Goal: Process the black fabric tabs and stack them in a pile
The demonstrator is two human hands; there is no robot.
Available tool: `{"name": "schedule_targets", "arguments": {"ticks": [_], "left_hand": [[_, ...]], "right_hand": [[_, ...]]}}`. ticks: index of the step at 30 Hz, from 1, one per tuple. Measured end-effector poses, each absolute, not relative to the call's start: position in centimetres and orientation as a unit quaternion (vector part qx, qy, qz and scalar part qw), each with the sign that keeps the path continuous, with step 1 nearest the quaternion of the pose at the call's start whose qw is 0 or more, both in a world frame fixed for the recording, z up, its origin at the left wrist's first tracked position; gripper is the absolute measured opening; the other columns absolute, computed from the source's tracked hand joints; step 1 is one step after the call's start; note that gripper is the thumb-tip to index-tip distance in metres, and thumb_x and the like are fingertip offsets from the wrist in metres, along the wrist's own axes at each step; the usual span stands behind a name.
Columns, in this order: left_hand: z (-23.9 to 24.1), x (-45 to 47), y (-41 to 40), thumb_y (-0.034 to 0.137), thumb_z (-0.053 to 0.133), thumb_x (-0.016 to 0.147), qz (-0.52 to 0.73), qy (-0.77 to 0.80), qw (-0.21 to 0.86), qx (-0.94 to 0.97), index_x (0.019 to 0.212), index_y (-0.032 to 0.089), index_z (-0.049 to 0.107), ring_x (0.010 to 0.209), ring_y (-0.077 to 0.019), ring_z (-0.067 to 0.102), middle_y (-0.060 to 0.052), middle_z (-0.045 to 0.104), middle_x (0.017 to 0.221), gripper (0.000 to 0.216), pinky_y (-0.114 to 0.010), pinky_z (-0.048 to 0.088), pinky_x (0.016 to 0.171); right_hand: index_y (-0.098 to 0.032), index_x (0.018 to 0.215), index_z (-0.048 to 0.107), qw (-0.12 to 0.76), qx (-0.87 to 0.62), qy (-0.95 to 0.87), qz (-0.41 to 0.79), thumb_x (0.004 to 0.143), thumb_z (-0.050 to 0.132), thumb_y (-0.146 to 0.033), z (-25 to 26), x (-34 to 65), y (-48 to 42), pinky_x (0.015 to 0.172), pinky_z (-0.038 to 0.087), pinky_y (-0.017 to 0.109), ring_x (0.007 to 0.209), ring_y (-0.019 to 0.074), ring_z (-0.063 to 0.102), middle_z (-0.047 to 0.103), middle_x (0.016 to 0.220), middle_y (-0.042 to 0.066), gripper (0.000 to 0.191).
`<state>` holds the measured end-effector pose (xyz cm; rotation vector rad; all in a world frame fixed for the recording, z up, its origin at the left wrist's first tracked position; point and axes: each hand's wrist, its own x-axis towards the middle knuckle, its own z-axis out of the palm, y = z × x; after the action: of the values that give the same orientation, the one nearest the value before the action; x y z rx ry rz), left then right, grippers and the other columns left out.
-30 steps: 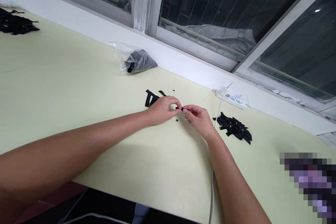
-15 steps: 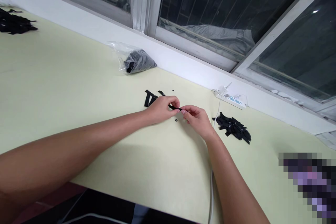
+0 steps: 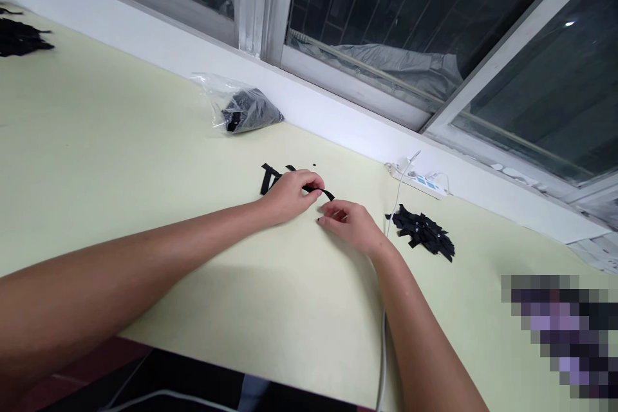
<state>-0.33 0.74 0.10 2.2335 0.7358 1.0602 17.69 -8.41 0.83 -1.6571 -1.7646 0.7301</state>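
My left hand [image 3: 290,194] pinches a short black strip [image 3: 324,192] just above the pale green table [image 3: 145,161]. The strip's free end sticks out to the right. My right hand [image 3: 348,225] rests lower on the table beside it, fingertips curled down onto the spot where a small black ring lay; the ring is hidden under them. A few loose black strips [image 3: 268,177] lie just behind my left hand. A tiny black dot-like piece [image 3: 314,165] sits on the table beyond them.
A heap of black strips [image 3: 423,234] lies to the right. A clear bag of black parts [image 3: 241,111] sits by the window ledge. A white power strip [image 3: 419,179] and its cable [image 3: 386,335] run past my right arm. More black pieces [image 3: 19,37] lie far left.
My right hand let go of the strip's end and dropped to the table over the small ring. My left hand keeps the strip.
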Motion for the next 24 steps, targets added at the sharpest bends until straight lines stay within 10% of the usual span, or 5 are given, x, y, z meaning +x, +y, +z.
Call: {"name": "schedule_targets", "arguments": {"ticks": [19,24], "left_hand": [[-0.3,-0.4,0.9,0.02,0.056,0.086,0.387,0.267,0.265,0.842,0.086,0.02,0.067,0.087,-0.0167,0.062,-0.002,0.068,0.093,0.011,-0.03,0.048,0.079],[-0.3,-0.5,1.1,0.019,0.054,0.088,0.37,0.257,0.235,0.861,0.09,0.02,0.068,0.089,-0.018,0.062,-0.003,0.068,0.094,0.014,-0.031,0.047,0.081]], "right_hand": [[-0.022,0.079,0.058,0.189,-0.639,-0.726,0.168,0.085,0.052,-0.017,2.0,15.9,-9.0,0.066,0.038,0.03,0.073,0.0159,0.054,0.063,0.084,0.002,0.009],[-0.025,0.089,0.058,0.324,-0.617,-0.693,0.183,0.086,0.057,-0.028,2.7,17.1,-9.1,0.065,0.042,0.029,0.07,0.0154,0.057,0.065,0.084,0.0,0.004]]}}
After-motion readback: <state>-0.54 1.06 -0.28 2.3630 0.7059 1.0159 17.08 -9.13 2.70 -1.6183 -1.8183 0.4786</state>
